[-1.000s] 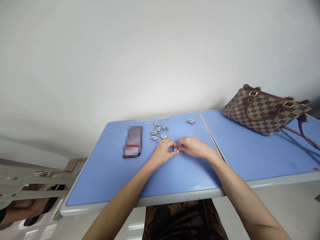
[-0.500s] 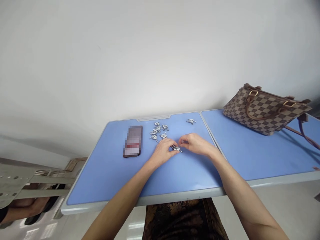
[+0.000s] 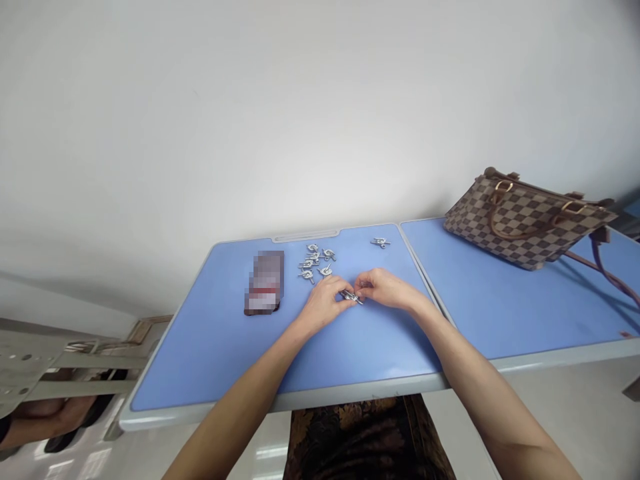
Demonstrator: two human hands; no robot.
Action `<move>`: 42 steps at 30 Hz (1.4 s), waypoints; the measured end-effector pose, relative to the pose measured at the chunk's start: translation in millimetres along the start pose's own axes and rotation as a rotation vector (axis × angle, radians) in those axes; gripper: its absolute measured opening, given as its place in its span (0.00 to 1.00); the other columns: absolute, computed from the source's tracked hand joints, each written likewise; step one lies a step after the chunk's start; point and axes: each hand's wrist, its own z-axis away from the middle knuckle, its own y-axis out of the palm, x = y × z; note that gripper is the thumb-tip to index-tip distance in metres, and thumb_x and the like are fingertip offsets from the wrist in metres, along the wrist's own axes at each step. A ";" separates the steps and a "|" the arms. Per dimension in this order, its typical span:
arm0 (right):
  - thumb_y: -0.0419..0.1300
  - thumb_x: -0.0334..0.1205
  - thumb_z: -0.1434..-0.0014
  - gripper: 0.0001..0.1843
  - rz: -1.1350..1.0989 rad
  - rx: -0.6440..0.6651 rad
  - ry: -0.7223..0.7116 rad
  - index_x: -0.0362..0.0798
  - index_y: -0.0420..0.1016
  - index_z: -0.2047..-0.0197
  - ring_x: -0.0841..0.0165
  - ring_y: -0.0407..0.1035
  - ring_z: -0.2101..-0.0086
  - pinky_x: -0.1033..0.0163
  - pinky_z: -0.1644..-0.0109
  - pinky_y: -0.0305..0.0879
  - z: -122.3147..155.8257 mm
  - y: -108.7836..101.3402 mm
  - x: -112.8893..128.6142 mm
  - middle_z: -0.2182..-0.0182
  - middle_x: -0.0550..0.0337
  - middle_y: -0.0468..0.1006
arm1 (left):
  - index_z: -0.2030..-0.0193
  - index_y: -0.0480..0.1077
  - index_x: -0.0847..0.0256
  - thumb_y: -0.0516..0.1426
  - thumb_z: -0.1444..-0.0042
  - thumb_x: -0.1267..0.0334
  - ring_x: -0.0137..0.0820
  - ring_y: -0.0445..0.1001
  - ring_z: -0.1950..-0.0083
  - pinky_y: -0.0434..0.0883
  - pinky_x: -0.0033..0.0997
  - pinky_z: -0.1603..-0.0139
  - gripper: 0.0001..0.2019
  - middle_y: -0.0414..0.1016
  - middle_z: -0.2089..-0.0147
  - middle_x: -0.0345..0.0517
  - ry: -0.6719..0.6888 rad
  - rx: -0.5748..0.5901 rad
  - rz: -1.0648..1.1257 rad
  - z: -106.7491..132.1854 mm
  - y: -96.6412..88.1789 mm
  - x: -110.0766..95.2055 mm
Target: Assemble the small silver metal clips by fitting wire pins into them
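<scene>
Both of my hands meet near the middle of the blue table (image 3: 215,347). My left hand (image 3: 324,303) and my right hand (image 3: 384,289) pinch a small metal clip (image 3: 351,296) between their fingertips, just above the tabletop. Several more metal clips (image 3: 315,260) lie in a loose heap just behind my left hand. One single clip (image 3: 381,242) lies apart near the table's far edge.
A dark packet (image 3: 265,281) lies flat left of the clips. A second blue table (image 3: 505,313) adjoins on the right, with a brown checked handbag (image 3: 525,217) on its far side. Metal shelving (image 3: 45,373) stands low at the left.
My right hand drew slightly away from the left hand, then came back to the clip. The view shifted a little.
</scene>
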 end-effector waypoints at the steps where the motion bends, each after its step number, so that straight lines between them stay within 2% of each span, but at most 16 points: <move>1: 0.55 0.33 0.46 0.08 -0.015 0.003 0.009 0.44 0.76 0.68 0.72 0.68 0.72 0.68 0.67 0.58 -0.4 0.2 -0.7 0.74 0.62 0.78 | 0.64 0.74 0.57 0.62 0.48 0.63 0.34 0.70 0.57 0.65 0.36 0.53 0.05 0.75 0.63 0.41 0.005 0.001 0.001 -0.1 -0.2 0.1; 9: 0.55 0.35 0.46 0.08 -0.052 -0.037 0.041 0.44 0.75 0.69 0.73 0.67 0.73 0.68 0.69 0.57 -3.1 5.1 -5.4 0.75 0.63 0.77 | 0.62 0.74 0.58 0.60 0.46 0.64 0.34 0.70 0.57 0.65 0.36 0.53 0.05 0.75 0.63 0.42 0.072 0.004 -0.061 0.4 -1.8 0.4; 15: 0.57 0.39 0.45 0.08 -0.077 -0.082 0.081 0.44 0.75 0.68 0.72 0.66 0.72 0.68 0.68 0.58 -3.8 7.4 -5.8 0.74 0.62 0.77 | 0.62 0.75 0.58 0.60 0.45 0.64 0.34 0.70 0.58 0.67 0.35 0.54 0.05 0.75 0.63 0.43 0.072 0.031 0.000 -0.8 -6.5 0.6; 17: 0.57 0.41 0.45 0.10 -0.140 -0.075 0.094 0.44 0.75 0.68 0.72 0.67 0.71 0.67 0.67 0.59 -4.9 7.5 -7.3 0.74 0.62 0.77 | 0.62 0.75 0.58 0.60 0.46 0.63 0.33 0.71 0.59 0.68 0.34 0.55 0.05 0.75 0.64 0.43 0.040 0.037 0.067 -1.5 -10.9 -1.4; 20: 0.58 0.44 0.44 0.12 -0.354 -0.017 0.078 0.43 0.74 0.67 0.72 0.68 0.72 0.67 0.66 0.60 -6.6 6.9 -8.4 0.75 0.61 0.77 | 0.62 0.75 0.59 0.60 0.46 0.62 0.31 0.71 0.61 0.69 0.31 0.57 0.06 0.75 0.64 0.43 -0.021 0.051 0.194 -2.5 -18.1 -4.6; 22: 0.59 0.45 0.45 0.12 -0.507 0.025 0.087 0.43 0.73 0.65 0.75 0.64 0.78 0.69 0.72 0.57 -6.9 5.9 -7.1 0.76 0.62 0.77 | 0.62 0.75 0.60 0.60 0.46 0.61 0.30 0.71 0.62 0.69 0.29 0.59 0.07 0.75 0.63 0.43 -0.043 0.060 0.264 -3.0 -21.5 -5.3; 24: 0.60 0.45 0.46 0.13 -0.617 0.056 0.119 0.44 0.71 0.63 0.78 0.54 0.84 0.71 0.80 0.48 -6.4 4.8 -4.1 0.78 0.64 0.77 | 0.61 0.75 0.60 0.60 0.46 0.59 0.29 0.72 0.63 0.69 0.28 0.60 0.09 0.76 0.63 0.43 -0.049 0.069 0.307 -3.6 -23.3 -4.2; 27: 0.60 0.44 0.48 0.13 -0.736 0.077 0.156 0.45 0.69 0.61 0.80 0.45 0.87 0.70 0.84 0.39 -5.5 3.5 0.6 0.80 0.65 0.76 | 0.60 0.76 0.60 0.60 0.45 0.57 0.30 0.72 0.63 0.69 0.29 0.60 0.11 0.77 0.63 0.43 -0.051 0.082 0.327 -4.3 -23.4 -0.5; 35: 0.63 0.45 0.51 0.15 -0.892 0.109 0.173 0.46 0.67 0.64 0.82 0.45 0.88 0.71 0.85 0.37 -8.2 5.4 -1.7 0.82 0.64 0.75 | 0.60 0.76 0.60 0.60 0.46 0.56 0.31 0.72 0.62 0.69 0.29 0.60 0.11 0.76 0.63 0.44 -0.027 0.069 0.343 -4.6 -24.2 0.4; 42: 0.61 0.39 0.54 0.12 -0.884 0.108 0.189 0.45 0.66 0.65 0.81 0.45 0.88 0.71 0.85 0.38 -10.6 7.3 -5.2 0.82 0.64 0.75 | 0.61 0.75 0.58 0.60 0.45 0.60 0.32 0.72 0.58 0.67 0.33 0.53 0.07 0.76 0.62 0.43 0.045 -0.002 0.190 -2.8 -26.3 -8.9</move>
